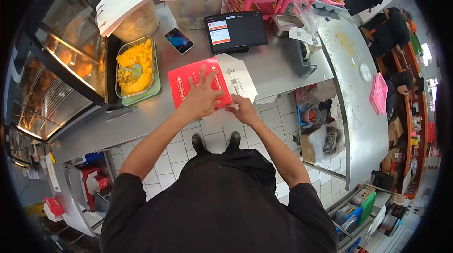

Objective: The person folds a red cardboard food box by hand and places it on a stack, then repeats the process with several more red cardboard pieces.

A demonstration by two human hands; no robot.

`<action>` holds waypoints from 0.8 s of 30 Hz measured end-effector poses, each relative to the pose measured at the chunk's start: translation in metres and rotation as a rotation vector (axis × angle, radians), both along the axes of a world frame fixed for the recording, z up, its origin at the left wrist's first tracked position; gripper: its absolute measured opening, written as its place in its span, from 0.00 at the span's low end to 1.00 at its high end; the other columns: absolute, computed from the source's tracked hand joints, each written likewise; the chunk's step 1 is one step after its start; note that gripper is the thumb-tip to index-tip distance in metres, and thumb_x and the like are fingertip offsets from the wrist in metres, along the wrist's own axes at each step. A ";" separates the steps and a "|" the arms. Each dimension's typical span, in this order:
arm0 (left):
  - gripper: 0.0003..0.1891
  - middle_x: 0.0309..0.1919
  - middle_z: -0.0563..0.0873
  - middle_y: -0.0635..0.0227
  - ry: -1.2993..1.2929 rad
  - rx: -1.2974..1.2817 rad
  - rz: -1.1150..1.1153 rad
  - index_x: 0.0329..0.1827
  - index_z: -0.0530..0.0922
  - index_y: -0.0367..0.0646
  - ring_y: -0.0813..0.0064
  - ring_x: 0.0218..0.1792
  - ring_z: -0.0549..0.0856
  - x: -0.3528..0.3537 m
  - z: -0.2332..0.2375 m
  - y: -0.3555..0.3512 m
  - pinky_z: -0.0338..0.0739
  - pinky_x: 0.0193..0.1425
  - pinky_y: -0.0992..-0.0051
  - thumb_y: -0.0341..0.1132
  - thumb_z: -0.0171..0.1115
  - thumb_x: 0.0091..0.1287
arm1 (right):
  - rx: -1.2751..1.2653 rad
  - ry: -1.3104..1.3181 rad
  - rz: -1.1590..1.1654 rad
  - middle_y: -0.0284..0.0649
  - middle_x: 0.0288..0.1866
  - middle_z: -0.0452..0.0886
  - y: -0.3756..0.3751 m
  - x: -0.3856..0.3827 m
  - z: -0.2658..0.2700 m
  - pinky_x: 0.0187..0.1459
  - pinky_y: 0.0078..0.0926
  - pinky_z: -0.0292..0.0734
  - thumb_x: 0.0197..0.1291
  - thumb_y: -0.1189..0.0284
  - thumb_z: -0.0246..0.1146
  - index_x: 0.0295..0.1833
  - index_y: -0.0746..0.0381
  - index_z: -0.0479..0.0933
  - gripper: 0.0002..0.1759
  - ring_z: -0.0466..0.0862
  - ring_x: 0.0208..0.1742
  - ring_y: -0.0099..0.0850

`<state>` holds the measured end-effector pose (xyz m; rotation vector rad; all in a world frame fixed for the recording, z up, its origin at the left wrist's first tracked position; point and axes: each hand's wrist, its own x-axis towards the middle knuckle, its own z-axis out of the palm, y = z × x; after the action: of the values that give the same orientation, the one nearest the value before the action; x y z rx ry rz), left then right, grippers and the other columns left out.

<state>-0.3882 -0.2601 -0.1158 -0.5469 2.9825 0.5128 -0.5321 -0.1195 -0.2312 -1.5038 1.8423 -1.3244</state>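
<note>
Red carton [186, 84] lies flat, long axis left-right.

Under the left grip [204, 96] the flat carton [186, 85] is smooth card, printed matt red, with a plain white flap. The tabletop [273, 69] below it is brushed steel, dully shiny. Left of the grip a metal tray [117, 70] gleams; beyond the grip a tablet [236, 30] has a glossy dark glass face.
</note>
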 end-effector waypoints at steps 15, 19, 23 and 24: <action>0.06 0.80 0.47 0.62 -0.018 0.143 -0.178 0.30 0.78 0.40 0.36 0.78 0.47 0.002 0.003 -0.018 0.51 0.67 0.19 0.28 0.68 0.60 | 0.071 0.238 -0.063 0.44 0.24 0.83 -0.015 0.009 -0.027 0.31 0.42 0.78 0.51 0.67 0.72 0.33 0.54 0.86 0.05 0.84 0.27 0.45; 0.09 0.81 0.45 0.67 0.048 0.174 -0.099 0.36 0.77 0.43 0.39 0.79 0.45 0.003 -0.003 -0.014 0.47 0.71 0.24 0.27 0.70 0.57 | 0.026 0.187 -0.086 0.44 0.28 0.84 -0.010 0.015 -0.023 0.32 0.41 0.78 0.51 0.68 0.73 0.34 0.56 0.85 0.06 0.84 0.30 0.46; 0.15 0.81 0.47 0.68 0.284 0.223 -0.025 0.49 0.78 0.49 0.44 0.79 0.46 0.008 0.000 -0.034 0.53 0.72 0.29 0.33 0.70 0.60 | 0.360 0.283 0.316 0.47 0.42 0.87 -0.018 -0.002 0.004 0.43 0.36 0.81 0.55 0.78 0.68 0.48 0.60 0.82 0.14 0.86 0.42 0.47; 0.18 0.81 0.51 0.68 0.442 0.170 0.091 0.56 0.75 0.52 0.46 0.80 0.47 0.014 -0.002 -0.052 0.54 0.72 0.30 0.38 0.67 0.63 | 0.348 0.289 0.317 0.47 0.42 0.87 -0.029 -0.011 0.016 0.43 0.36 0.81 0.55 0.78 0.68 0.48 0.60 0.82 0.14 0.86 0.42 0.47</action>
<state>-0.3743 -0.3116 -0.1176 -0.6270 3.2809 1.0043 -0.5429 -0.1482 -0.2156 -1.7637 1.7854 -0.6303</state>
